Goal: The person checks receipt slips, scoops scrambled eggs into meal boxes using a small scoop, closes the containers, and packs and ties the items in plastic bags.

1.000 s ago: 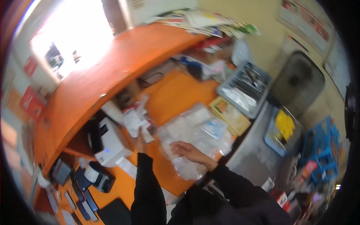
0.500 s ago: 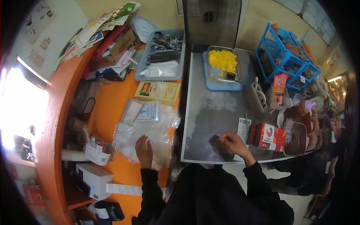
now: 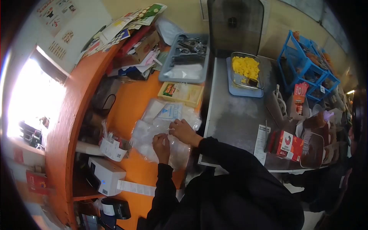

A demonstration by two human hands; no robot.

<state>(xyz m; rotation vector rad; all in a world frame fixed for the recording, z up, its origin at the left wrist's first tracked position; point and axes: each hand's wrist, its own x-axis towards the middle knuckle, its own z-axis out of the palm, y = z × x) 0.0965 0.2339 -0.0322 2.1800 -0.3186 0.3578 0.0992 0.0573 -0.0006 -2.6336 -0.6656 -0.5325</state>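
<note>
Both hands are over a spread of clear plastic bags point(image 3: 143, 134) on the orange counter. My left hand point(image 3: 161, 148) has its fingers curled together above the bags. Close beside it, my right hand point(image 3: 184, 132) is bent in a pinch, its fingertips almost meeting the left ones. A thin whitish bit shows between the two hands, too small to name. Just beyond the right fingers lies a bag pack with a blue label point(image 3: 171, 111). Behind the bags sits a yellow tray point(image 3: 195, 98) holding small packets.
A grey cutlery tray point(image 3: 164, 73) stands at the back. On the metal table are a glass dish of yellow food point(image 3: 246, 68), a blue basket rack point(image 3: 285, 73), a red box point(image 3: 288, 145) and a paper slip point(image 3: 262, 143). A white label printer point(image 3: 105, 174) sits left.
My right hand has moved left from the metal table to the bags, beside my left hand. The view has shifted, so the counter things appear farther right.
</note>
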